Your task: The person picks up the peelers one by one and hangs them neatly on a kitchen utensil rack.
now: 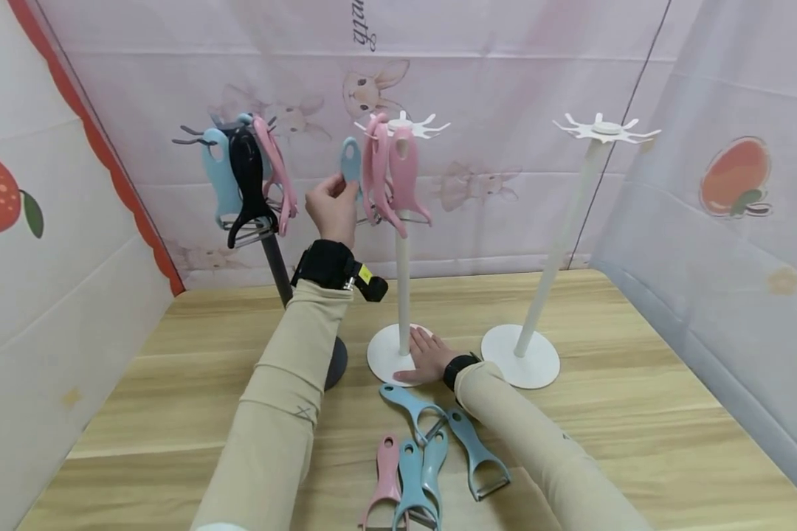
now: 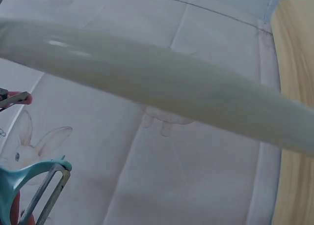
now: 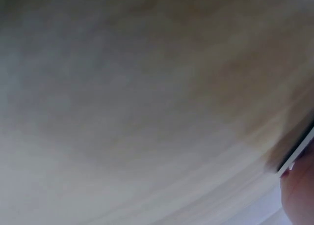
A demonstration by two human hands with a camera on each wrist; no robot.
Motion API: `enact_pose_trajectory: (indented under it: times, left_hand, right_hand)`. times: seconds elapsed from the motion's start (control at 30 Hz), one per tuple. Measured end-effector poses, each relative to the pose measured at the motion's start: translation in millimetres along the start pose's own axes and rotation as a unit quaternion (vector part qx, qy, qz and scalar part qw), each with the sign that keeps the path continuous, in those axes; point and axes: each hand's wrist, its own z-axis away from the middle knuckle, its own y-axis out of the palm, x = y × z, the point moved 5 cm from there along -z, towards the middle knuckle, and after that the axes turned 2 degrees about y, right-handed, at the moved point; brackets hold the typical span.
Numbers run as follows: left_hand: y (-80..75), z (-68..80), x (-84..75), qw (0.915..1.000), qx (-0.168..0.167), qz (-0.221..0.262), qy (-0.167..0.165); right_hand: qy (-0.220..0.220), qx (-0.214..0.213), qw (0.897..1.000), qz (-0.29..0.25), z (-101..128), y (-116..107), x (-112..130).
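Peeler (image 1: 351, 171) hole; head view only

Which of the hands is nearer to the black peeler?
Left. The left hand is to the right of the black peeler, pinching a blue peeler; the right hand is farther off, down on the middle stand's white base.

Your head view was bright and evenly lit, with a soft shadow on the tabletop (image 1: 637, 413) beside your right sleeve (image 1: 544, 457); its wide lens tilted the black stand (image 1: 277, 269) and the right-hand white stand (image 1: 561, 247) outward. Your left wrist view was dimmer and greyer: small glare streaks whitened the soft-looking white pole (image 2: 162, 78), while the blue peeler (image 2: 11, 183) looked crisper. Your right wrist view was murky, darkest along the top, and almost wholly blurred.
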Motion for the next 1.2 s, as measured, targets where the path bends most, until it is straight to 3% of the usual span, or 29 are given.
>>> enact_pose_trajectory:
  times: [0.17,0.43,0.7,0.87,1.03,1.2]
  left_hand:
    - [10.3,-11.9,-12.5,0.9985,0.038,0.038,0.0]
    - [27.3,-23.4,-32.7,0.9932,0.106,0.048,0.002]
    - [41.7,-29.2,-47.6,0.9837,0.177,0.007,0.028]
    - [40.7,-28.5,-48.0,0.9765,0.213,-0.008,0.032]
    - [39.4,-25.7,-40.3,0.9669,0.248,0.042,0.039]
    - [36.5,-21.8,-32.0,0.9605,0.267,0.053,0.055]
  right_hand:
    - [0.0,0.0,1.0,-0.003,-0.3,0.1,0.2]
    - [-0.002,0.014,1.0,-0.006,0.8,1.1,1.1]
    - [0.006,0.018,1.0,-0.007,4.6,-1.2,1.9]
    - [0.001,0.012,1.0,-0.009,2.1,1.8,1.8]
    - [0.0,0.007,1.0,-0.016,0.5,2.8,-0.8]
    - [-0.001,0.008,1.0,-0.022,1.2,1.4,-0.6]
